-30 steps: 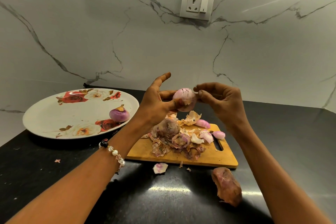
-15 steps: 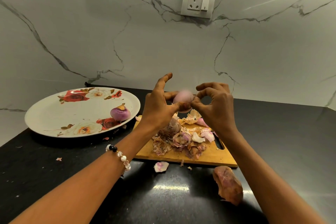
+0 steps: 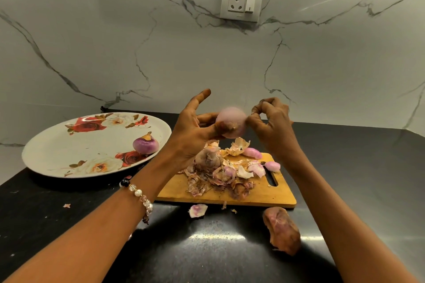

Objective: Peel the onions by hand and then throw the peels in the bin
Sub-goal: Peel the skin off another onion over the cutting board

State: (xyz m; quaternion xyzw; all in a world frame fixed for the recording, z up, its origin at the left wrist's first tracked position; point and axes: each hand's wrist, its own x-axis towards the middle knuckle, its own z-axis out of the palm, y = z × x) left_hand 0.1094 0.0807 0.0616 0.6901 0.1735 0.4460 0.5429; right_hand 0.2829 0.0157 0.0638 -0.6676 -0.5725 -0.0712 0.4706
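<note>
My left hand (image 3: pixel 195 130) holds a pale pink, mostly peeled onion (image 3: pixel 232 122) above the wooden cutting board (image 3: pixel 271 193), thumb pressed on its front, index finger raised. The onion is motion-blurred. My right hand (image 3: pixel 271 125) is at the onion's right side, thumb and fingertips pinched together at its skin edge. A heap of dry onion peels (image 3: pixel 220 174) covers the board, with an unpeeled onion (image 3: pixel 208 158) in it. A peeled purple onion (image 3: pixel 145 145) lies on the floral plate (image 3: pixel 69 147).
A large loose peel (image 3: pixel 281 230) lies on the black counter right of centre, a small pink piece (image 3: pixel 197 210) in front of the board. Tiny scraps dot the counter at left. The marble wall carries a socket (image 3: pixel 241 1). No bin is in view.
The onion has been turned in my left hand and now looks blurred. My right hand shifted from the onion's top to its right side, still pinching.
</note>
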